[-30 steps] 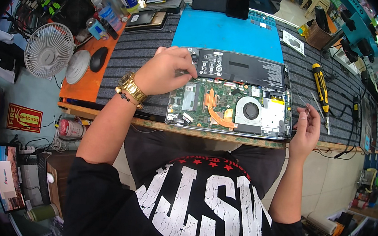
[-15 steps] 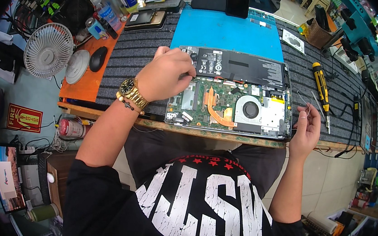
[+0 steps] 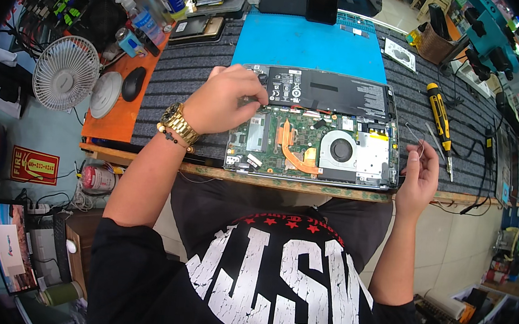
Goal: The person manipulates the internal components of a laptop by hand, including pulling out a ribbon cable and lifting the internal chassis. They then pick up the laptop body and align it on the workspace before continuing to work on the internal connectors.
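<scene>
An opened laptop base lies at the bench's near edge with its insides showing. Along its far side runs a black battery; nearer are the green circuit board, a copper heat pipe and a round fan. My left hand bends over the battery's left end, thumb and fingers pinched together just above the board. Whatever they grip is hidden. To the right of the laptop, my right hand has its fingers closed around a thin metal tool pointing up and left.
Beyond the laptop lies a blue mat. At right rest a yellow-black screwdriver and a slim metal rod; farther back stands a teal microscope. A white fan, a mouse and bottles are at left.
The view has shifted slightly. Both hands keep nearly the same pose and place by the laptop; nothing has visibly been picked up or let go.
</scene>
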`<action>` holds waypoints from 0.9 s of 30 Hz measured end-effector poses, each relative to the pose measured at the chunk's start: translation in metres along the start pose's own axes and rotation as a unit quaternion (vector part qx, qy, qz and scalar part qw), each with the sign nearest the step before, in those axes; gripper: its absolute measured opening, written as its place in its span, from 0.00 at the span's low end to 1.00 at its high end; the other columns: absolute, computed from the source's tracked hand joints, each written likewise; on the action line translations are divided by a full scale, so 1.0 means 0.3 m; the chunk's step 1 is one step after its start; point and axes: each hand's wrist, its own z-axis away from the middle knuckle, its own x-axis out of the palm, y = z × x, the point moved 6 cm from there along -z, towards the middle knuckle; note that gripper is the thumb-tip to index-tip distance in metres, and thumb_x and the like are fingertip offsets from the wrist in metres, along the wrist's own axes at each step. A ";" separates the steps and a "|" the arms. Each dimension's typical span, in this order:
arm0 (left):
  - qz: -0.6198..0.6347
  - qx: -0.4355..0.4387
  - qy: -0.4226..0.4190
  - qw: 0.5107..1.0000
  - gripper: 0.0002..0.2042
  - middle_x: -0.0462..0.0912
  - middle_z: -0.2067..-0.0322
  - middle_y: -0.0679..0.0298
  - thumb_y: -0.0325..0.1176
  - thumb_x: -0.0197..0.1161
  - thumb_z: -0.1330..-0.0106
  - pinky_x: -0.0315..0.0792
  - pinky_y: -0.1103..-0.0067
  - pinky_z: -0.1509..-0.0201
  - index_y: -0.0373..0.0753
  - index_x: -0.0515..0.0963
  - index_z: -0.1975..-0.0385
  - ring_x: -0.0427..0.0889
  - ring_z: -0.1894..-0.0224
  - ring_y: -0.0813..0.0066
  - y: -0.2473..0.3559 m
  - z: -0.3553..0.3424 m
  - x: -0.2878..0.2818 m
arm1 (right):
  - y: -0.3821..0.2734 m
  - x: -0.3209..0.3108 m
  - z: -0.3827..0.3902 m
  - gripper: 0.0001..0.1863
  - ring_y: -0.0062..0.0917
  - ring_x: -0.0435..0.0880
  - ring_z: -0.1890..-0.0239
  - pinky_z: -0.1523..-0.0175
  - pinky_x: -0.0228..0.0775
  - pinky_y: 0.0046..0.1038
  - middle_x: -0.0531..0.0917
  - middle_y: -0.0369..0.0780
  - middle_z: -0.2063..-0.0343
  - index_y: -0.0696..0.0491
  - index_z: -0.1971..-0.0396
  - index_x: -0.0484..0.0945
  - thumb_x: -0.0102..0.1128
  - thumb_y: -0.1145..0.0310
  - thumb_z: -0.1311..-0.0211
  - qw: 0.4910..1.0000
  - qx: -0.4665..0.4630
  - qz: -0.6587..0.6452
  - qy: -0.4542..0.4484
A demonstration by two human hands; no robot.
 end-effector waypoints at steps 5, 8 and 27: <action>-0.002 -0.002 0.005 1.000 0.09 0.87 0.58 0.71 0.26 0.72 0.36 0.68 0.65 0.37 0.48 0.89 0.59 0.82 0.47 0.65 0.000 0.004 0.001 | 0.000 -0.001 0.001 0.18 0.09 0.77 0.64 0.61 0.67 0.14 0.87 0.41 0.50 0.64 0.36 0.77 0.61 0.74 0.19 1.000 0.000 0.000 -0.002; 0.004 -0.001 0.003 1.000 0.09 0.87 0.58 0.71 0.26 0.72 0.37 0.68 0.65 0.37 0.47 0.89 0.59 0.81 0.47 0.65 -0.003 0.005 0.000 | -0.003 0.000 0.000 0.18 0.10 0.78 0.61 0.57 0.70 0.15 0.87 0.41 0.50 0.64 0.36 0.77 0.61 0.74 0.19 1.000 -0.004 0.001 0.003; 0.001 -0.010 0.000 1.000 0.07 0.85 0.61 0.70 0.27 0.70 0.35 0.66 0.65 0.39 0.45 0.89 0.60 0.81 0.50 0.64 0.015 0.009 -0.025 | -0.017 -0.029 -0.024 0.20 0.12 0.79 0.65 0.61 0.72 0.17 0.88 0.41 0.51 0.60 0.35 0.77 0.60 0.65 0.17 0.993 0.089 -0.076 0.013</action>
